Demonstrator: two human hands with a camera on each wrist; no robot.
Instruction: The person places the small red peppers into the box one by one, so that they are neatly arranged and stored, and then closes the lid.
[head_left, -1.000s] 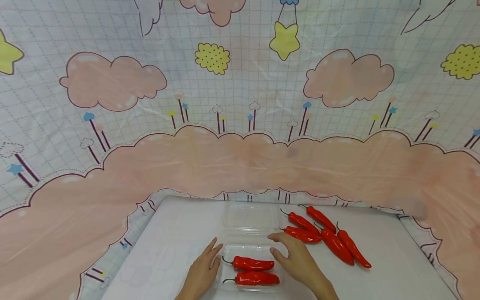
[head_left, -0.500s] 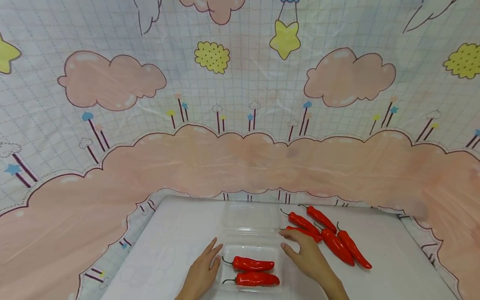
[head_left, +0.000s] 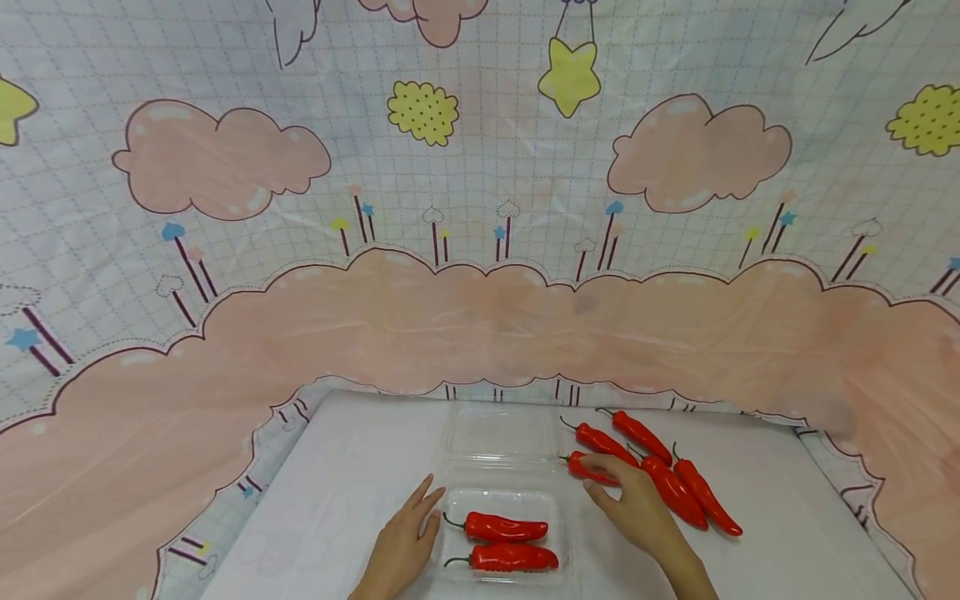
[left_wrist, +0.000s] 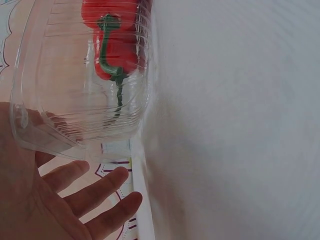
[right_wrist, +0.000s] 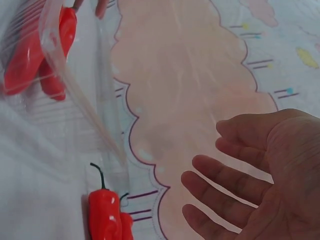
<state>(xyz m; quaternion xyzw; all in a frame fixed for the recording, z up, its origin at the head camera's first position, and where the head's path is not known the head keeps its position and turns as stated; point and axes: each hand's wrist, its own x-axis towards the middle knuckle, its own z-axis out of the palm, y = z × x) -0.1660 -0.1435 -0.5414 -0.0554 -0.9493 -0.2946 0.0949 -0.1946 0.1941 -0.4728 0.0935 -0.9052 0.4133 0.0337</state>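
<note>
A clear plastic clamshell box (head_left: 501, 500) lies with its lid (head_left: 504, 437) folded back. Inside are two red peppers, one farther (head_left: 506, 527) and one nearer (head_left: 516, 557), with green stems to the left. Beside the box's left wall rests my left hand (head_left: 401, 542), fingers spread; in the left wrist view its thumb side is partly hidden by the clear wall (left_wrist: 65, 95). My right hand (head_left: 636, 510) hovers over a loose red pepper (head_left: 581, 465) and covers part of it. In the right wrist view the fingers (right_wrist: 225, 177) are loosely bent, holding nothing.
Several more red peppers lie on the white table (head_left: 337, 467) at the right, among them a long one (head_left: 675, 492) and an outer one (head_left: 707, 497). A patterned cloth (head_left: 480, 325) with clouds and stars rises behind the table.
My right hand has moved right, from the box's right edge to over the nearest loose pepper. The left hand, box and peppers stay in place.
</note>
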